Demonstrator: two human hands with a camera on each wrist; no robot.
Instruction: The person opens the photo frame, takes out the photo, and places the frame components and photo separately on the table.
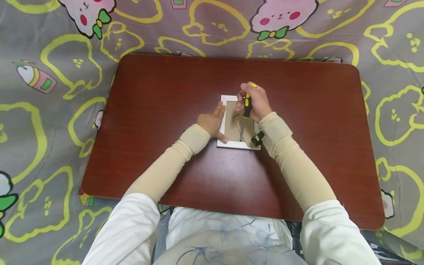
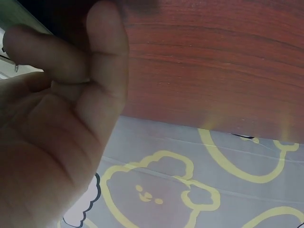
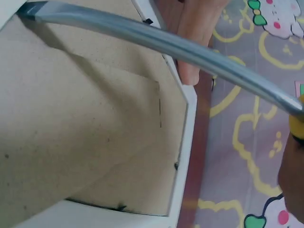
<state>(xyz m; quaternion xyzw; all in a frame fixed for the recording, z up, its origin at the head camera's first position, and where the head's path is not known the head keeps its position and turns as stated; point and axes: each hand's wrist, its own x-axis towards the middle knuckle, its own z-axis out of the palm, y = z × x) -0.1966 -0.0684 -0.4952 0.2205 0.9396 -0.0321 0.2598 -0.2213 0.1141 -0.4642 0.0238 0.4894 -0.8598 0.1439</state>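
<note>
A white picture frame (image 1: 232, 144) lies back side up on the table, its brown backing board (image 1: 232, 127) showing. My left hand (image 1: 212, 123) rests along the frame's left side with fingers extended and thumb spread over the near-left corner. In my right hand (image 1: 260, 103) I grip the black-and-yellow handle of a screwdriver (image 1: 247, 106), pointing it down. Its metal tip meets the inner edge of the frame's near side. The right wrist view shows the shaft (image 3: 156, 38) crossing above the board, with small dark tabs (image 3: 176, 166) along the frame's inner edge.
The reddish-brown wooden table (image 1: 159, 99) has rounded corners and reaches well past the frame on both sides. A patterned grey cloth (image 1: 205, 33) hangs behind it and at the sides. A small black device (image 1: 257, 138) sits at my right wrist.
</note>
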